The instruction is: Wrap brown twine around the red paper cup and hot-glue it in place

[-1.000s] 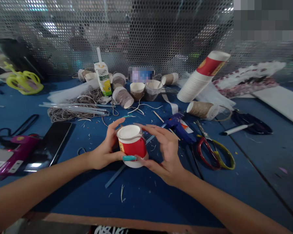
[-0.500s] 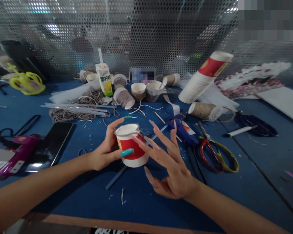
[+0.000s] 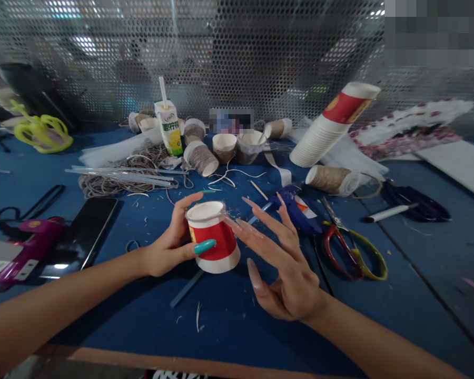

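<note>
Part of our left hand (image 3: 161, 250) was hidden behind the cup (image 3: 221, 237), and we could not tell whether our right hand (image 3: 288, 273) touched it. Past the near edge of the table (image 3: 161, 329), white lettering (image 3: 171, 375) was cut off. Toward its far edge, a screen (image 3: 231, 122) was blurred. The view's sides cropped the purple gun (image 3: 29, 246) and white board (image 3: 462, 171).

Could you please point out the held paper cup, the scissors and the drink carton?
Held paper cup (image 3: 221, 241): head view, on the red band of its side.
Scissors (image 3: 339, 223): head view, on the metal near the handles.
Drink carton (image 3: 169, 129): head view, on its printed front.
</note>
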The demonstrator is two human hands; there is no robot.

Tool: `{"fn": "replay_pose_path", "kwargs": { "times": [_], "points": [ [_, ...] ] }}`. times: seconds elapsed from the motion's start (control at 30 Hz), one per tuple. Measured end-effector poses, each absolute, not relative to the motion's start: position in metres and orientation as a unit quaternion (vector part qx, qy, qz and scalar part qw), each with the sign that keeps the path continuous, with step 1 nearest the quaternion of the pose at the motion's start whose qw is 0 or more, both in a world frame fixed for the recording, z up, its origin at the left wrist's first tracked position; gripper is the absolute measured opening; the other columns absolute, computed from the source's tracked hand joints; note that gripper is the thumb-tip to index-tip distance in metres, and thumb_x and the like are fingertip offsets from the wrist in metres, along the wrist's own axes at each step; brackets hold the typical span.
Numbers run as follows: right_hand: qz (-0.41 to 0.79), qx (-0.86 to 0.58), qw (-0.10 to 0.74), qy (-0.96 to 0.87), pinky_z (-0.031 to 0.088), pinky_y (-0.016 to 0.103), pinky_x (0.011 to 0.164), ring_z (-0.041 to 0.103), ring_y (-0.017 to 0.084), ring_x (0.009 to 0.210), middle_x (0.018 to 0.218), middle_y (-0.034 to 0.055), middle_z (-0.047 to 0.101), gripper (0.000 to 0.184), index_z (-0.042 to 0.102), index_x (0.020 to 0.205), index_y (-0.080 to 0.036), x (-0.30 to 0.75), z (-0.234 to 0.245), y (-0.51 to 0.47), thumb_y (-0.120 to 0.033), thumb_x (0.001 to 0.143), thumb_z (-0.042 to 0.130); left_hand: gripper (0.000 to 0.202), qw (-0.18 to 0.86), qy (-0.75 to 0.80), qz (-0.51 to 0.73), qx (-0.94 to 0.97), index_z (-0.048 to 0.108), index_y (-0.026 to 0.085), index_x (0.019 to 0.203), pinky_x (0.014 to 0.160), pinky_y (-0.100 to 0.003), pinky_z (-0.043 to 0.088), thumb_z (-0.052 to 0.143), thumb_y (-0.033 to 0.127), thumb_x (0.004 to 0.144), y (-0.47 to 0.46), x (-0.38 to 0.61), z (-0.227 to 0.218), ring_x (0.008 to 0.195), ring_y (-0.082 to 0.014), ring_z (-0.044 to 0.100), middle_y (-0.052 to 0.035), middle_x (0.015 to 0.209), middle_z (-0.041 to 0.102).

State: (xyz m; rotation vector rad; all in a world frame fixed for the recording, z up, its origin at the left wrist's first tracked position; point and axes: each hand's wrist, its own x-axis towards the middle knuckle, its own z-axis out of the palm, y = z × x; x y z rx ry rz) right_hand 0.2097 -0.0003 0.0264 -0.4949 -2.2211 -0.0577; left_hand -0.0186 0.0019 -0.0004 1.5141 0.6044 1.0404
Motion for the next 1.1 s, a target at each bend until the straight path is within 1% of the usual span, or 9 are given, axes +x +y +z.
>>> {"fn": "replay_pose_path", "kwargs": {
  "times": [0.07, 0.17, 0.27, 0.33, 0.43, 0.6, 0.87, 1.0, 1.1],
  "points": [
    [-0.021, -0.204, 0.420, -0.884, 0.030, 0.065, 0.108, 0.042, 0.032, 0.134, 0.128, 0.0120, 0.063, 0.072, 0.030, 0.147, -0.014, 0.2096, 0.0270, -0.0007, -0.012, 0.077, 0.048, 0.068, 0.568, 0.253, 0.446, 0.643, 0.015, 0.035, 0.138, 0.097, -0.045, 0.049, 0.059, 0.028, 0.087, 0.0020, -0.0188, -0.0008, 0.118, -0.0263, 0.056, -0.0098, 0.134, 0.049],
    [-0.022, -0.219, 0.427, -0.877, 0.039, 0.059, 0.103, 0.049, 0.029, 0.127, 0.130, 0.0091, 0.061, 0.072, 0.032, 0.146, -0.018, 0.2080, 0.0294, -0.0022, -0.008, 0.077, 0.049, 0.066, 0.571, 0.239, 0.452, 0.643, 0.019, 0.036, 0.137, 0.099, -0.044, 0.047, 0.060, 0.026, 0.086, 0.0020, -0.0188, -0.0012, 0.118, -0.0247, 0.055, -0.0085, 0.135, 0.048],
    [-0.025, -0.221, 0.427, -0.876, 0.044, 0.053, 0.098, 0.055, 0.027, 0.118, 0.130, 0.0088, 0.061, 0.066, 0.037, 0.143, -0.018, 0.2062, 0.0314, -0.0039, -0.007, 0.078, 0.047, 0.065, 0.564, 0.249, 0.445, 0.650, 0.020, 0.035, 0.137, 0.098, -0.044, 0.048, 0.059, 0.026, 0.087, 0.0019, -0.0186, -0.0004, 0.116, -0.0243, 0.056, -0.0081, 0.131, 0.050],
    [-0.027, -0.228, 0.425, -0.876, 0.044, 0.050, 0.097, 0.056, 0.026, 0.114, 0.128, 0.0090, 0.062, 0.062, 0.042, 0.139, -0.018, 0.2058, 0.0316, -0.0048, -0.008, 0.079, 0.048, 0.065, 0.554, 0.253, 0.440, 0.660, 0.020, 0.035, 0.138, 0.099, -0.045, 0.046, 0.059, 0.026, 0.087, 0.0018, -0.0187, 0.0003, 0.115, -0.0245, 0.055, -0.0078, 0.129, 0.051],
    [-0.037, -0.239, 0.423, -0.873, 0.043, 0.048, 0.098, 0.054, 0.026, 0.112, 0.124, 0.0088, 0.062, 0.058, 0.048, 0.135, -0.018, 0.2062, 0.0308, -0.0057, -0.009, 0.078, 0.050, 0.065, 0.538, 0.243, 0.443, 0.674, 0.022, 0.035, 0.138, 0.103, -0.045, 0.043, 0.060, 0.026, 0.086, 0.0016, -0.0191, 0.0002, 0.120, -0.0247, 0.052, -0.0074, 0.131, 0.048],
    [-0.041, -0.235, 0.418, -0.877, 0.044, 0.048, 0.095, 0.054, 0.027, 0.109, 0.123, 0.0092, 0.062, 0.058, 0.046, 0.137, -0.018, 0.2072, 0.0308, -0.0055, -0.013, 0.080, 0.047, 0.066, 0.530, 0.245, 0.443, 0.681, 0.023, 0.034, 0.139, 0.103, -0.045, 0.042, 0.060, 0.025, 0.085, 0.0014, -0.0205, -0.0024, 0.119, -0.0256, 0.051, -0.0080, 0.132, 0.047],
    [-0.038, -0.227, 0.425, -0.875, 0.046, 0.045, 0.095, 0.054, 0.025, 0.107, 0.120, 0.0101, 0.061, 0.056, 0.049, 0.132, -0.016, 0.2053, 0.0318, -0.0050, -0.008, 0.077, 0.049, 0.065, 0.533, 0.239, 0.440, 0.682, 0.024, 0.036, 0.139, 0.103, -0.042, 0.042, 0.060, 0.023, 0.086, 0.0012, -0.0203, -0.0022, 0.119, -0.0230, 0.051, -0.0058, 0.132, 0.047],
    [-0.042, -0.227, 0.431, -0.872, 0.048, 0.045, 0.092, 0.055, 0.026, 0.106, 0.120, 0.0095, 0.060, 0.062, 0.045, 0.137, -0.019, 0.2053, 0.0307, -0.0058, -0.010, 0.077, 0.051, 0.063, 0.536, 0.239, 0.437, 0.682, 0.025, 0.037, 0.138, 0.103, -0.044, 0.042, 0.059, 0.023, 0.086, 0.0007, -0.0197, -0.0010, 0.119, -0.0235, 0.051, -0.0051, 0.131, 0.048],
    [-0.050, -0.229, 0.443, -0.865, 0.049, 0.044, 0.090, 0.056, 0.025, 0.104, 0.119, 0.0098, 0.057, 0.064, 0.043, 0.140, -0.019, 0.2051, 0.0298, -0.0065, -0.010, 0.077, 0.051, 0.063, 0.535, 0.235, 0.436, 0.684, 0.025, 0.035, 0.138, 0.102, -0.045, 0.043, 0.060, 0.025, 0.086, 0.0008, -0.0200, -0.0013, 0.119, -0.0250, 0.051, -0.0064, 0.131, 0.048]
  ]
}}
